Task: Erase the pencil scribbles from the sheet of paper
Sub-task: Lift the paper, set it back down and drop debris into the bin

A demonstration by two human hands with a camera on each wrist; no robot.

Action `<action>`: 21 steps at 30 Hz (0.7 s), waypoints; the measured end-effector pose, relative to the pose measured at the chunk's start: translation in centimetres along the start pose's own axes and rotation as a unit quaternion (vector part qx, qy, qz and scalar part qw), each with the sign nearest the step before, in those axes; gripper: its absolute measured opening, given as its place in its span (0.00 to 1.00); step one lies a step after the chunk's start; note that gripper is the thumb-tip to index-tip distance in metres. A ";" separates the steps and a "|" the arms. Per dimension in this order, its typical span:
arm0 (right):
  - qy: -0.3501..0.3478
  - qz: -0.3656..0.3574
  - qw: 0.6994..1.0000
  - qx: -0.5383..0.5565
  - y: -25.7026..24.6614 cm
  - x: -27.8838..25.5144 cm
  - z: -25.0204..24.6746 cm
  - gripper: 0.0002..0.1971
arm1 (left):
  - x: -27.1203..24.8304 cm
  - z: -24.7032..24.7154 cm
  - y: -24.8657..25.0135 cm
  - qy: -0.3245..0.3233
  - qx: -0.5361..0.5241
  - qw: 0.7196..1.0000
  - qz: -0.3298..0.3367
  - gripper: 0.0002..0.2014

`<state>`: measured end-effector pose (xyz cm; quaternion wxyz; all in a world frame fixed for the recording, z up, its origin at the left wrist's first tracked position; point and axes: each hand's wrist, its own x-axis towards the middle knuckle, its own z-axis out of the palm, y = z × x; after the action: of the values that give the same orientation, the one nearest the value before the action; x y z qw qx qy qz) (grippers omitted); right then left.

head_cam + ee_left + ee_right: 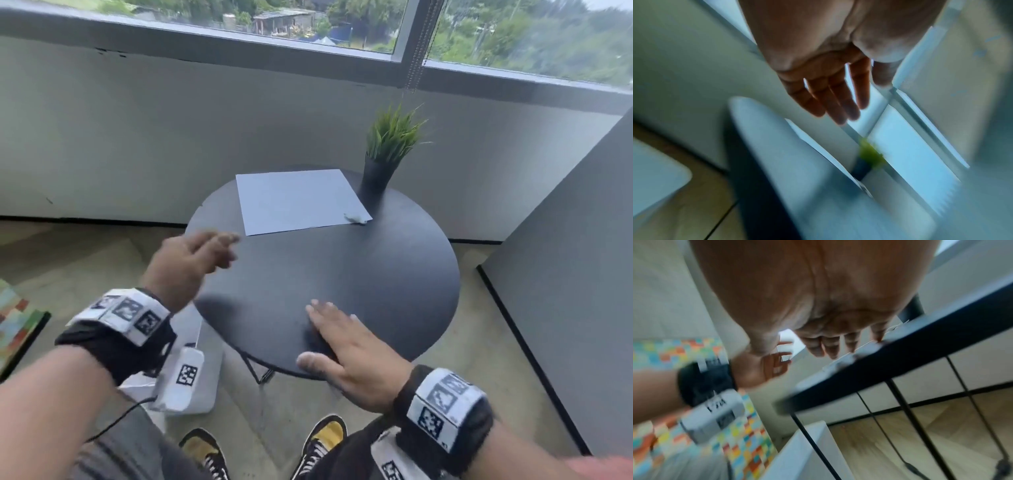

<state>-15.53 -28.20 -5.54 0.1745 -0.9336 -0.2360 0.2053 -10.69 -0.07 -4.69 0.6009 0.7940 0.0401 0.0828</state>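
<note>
A white sheet of paper (299,200) lies flat on the far half of a round black table (376,284). A small pale object (356,218), likely the eraser, sits on the sheet's near right corner. No scribbles can be made out on the sheet. My left hand (202,251) hovers over the table's left edge, empty, with its fingers loosely extended (838,104). My right hand (342,346) is over the table's near edge with straight fingers (830,347), palm down, holding nothing.
A potted green plant (387,150) in a black pot stands at the table's far right, next to the paper. A white box (202,377) sits on the floor under the table's left side. A grey wall panel (565,274) rises on the right, and a colourful mat (17,322) lies at far left.
</note>
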 end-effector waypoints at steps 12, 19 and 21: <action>0.071 0.000 0.997 0.023 -3.2 1.3 2.1 0.46 | -0.1 -7.9 -20.9 0.064 0.260 0.849 -0.456 0.26; 0.131 0.303 0.942 -0.070 3.3 -0.6 2.0 0.48 | -1.2 -6.7 -20.6 -0.073 0.370 0.811 -0.447 0.20; 0.120 0.236 0.960 -0.089 -1.2 0.5 4.9 0.46 | -1.1 -6.3 -18.1 -0.084 0.381 0.817 -0.424 0.20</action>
<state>-17.85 -25.81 -9.39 0.0647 -0.9923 -0.0039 0.1053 -12.23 10.68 -20.48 0.2269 0.8678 0.3508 -0.2689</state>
